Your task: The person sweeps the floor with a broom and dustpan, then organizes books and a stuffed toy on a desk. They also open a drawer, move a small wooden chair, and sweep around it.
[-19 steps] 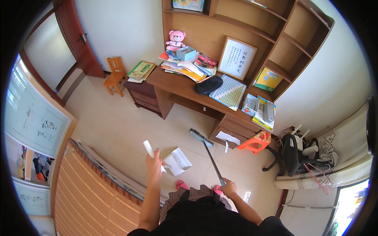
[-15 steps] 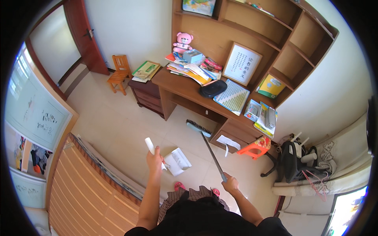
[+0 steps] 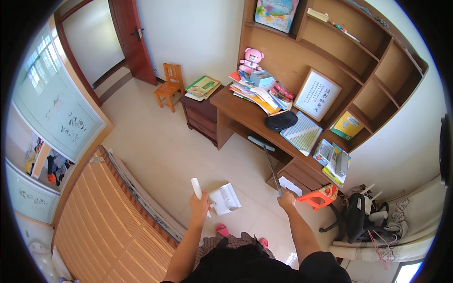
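Observation:
My left hand (image 3: 199, 203) is closed around the white handle of a dustpan (image 3: 225, 198), whose white pan is low over the tiled floor in front of my feet. Whether the pan touches the floor I cannot tell. A broom (image 3: 272, 169) with a dark stick is gripped near its upper end by my right hand (image 3: 286, 199). Its blue-grey head (image 3: 261, 143) reaches into the opening beneath the brown desk (image 3: 245, 106); the bristles are hidden from view. White paper (image 3: 289, 186) lies beside the desk drawers, close to my right hand.
An orange plastic stool (image 3: 319, 197) and a black office chair (image 3: 361, 214) stand at the right. On the left is a bed with a slatted mat (image 3: 113, 212). A dark bedside cabinet (image 3: 200, 118) and a small wooden chair (image 3: 170, 89) are further back.
The broom head has gone from the floor in front of the desk to underneath it, and my right hand has reached forward. My left hand still holds the dustpan. The view has shifted.

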### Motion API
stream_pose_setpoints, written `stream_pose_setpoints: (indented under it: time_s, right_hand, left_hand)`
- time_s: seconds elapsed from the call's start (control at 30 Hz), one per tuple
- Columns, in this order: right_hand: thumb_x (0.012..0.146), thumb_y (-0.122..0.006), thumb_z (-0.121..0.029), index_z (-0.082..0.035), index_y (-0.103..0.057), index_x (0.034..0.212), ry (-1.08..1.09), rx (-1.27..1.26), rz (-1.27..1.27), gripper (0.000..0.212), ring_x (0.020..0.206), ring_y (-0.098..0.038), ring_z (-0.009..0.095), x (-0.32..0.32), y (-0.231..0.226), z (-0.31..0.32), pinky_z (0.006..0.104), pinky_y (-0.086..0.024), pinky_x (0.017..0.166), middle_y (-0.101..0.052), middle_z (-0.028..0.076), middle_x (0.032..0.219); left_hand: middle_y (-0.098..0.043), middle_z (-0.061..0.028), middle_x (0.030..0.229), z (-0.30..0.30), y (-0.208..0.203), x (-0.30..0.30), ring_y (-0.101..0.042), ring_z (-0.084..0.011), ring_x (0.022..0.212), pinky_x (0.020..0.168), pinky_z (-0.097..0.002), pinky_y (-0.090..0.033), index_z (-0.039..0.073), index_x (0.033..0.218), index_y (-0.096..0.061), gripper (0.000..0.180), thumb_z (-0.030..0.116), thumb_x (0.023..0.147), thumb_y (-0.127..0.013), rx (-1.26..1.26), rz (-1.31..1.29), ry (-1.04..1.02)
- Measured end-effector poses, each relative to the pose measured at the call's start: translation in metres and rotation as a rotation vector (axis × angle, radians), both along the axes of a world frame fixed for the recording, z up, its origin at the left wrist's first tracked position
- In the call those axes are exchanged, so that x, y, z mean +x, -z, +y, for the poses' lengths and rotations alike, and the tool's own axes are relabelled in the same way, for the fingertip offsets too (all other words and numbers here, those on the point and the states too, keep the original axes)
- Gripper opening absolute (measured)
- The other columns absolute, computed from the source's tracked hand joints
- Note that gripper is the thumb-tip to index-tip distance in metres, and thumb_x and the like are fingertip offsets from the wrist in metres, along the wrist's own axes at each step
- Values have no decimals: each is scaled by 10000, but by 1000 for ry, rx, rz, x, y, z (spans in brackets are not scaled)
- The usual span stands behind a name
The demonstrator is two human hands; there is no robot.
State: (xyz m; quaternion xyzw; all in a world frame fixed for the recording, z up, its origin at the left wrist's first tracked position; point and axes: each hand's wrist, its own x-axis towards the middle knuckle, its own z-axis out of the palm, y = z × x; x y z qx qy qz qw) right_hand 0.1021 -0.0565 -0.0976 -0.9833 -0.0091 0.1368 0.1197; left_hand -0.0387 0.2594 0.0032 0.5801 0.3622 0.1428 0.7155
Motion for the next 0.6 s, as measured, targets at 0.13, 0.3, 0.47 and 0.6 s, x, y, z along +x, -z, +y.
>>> stream_pose_setpoints:
  time_s: [0.13, 0.3, 0.47, 0.6]
  right_hand:
    - [618, -597, -173, -166, -521, 1097, 29, 124, 5, 485, 796, -583, 307, -26, 17, 9, 403, -471, 690, -601, 167, 858]
    - [594, -605, -177, -154, -531, 1102, 197, 375, 150, 514, 657, -593, 286, -94, -10, 8, 370, -479, 622, -601, 154, 694]
    - [591, -599, -192, -134, -526, 1110, 23, 180, 42, 528, 635, -585, 294, -129, -14, -9, 382, -467, 620, -584, 144, 637]
    - [603, -593, -210, -147, -505, 1132, -3, 104, 92, 540, 688, -587, 319, -129, -14, -2, 410, -458, 649, -591, 150, 656]
  left_hand:
    - [-386, -2, 447, -2, 3, -5, -381, -92, 337, 310, -237, -323, 22, 705, -443, 222, 193, 812, -534, 6, -22, -22]
    - [-405, -14, 460, 7, 12, -3, -384, -90, 331, 302, -237, -326, 3, 706, -442, 200, 159, 795, -529, 32, -39, -109]
    - [-408, -15, 472, 9, 14, 14, -385, -90, 335, 307, -237, -331, 8, 710, -439, 194, 156, 789, -534, -17, -87, -123]
    - [-407, -16, 474, 21, 14, 17, -389, -92, 335, 307, -237, -333, 8, 710, -439, 195, 156, 786, -540, -40, -118, -183]
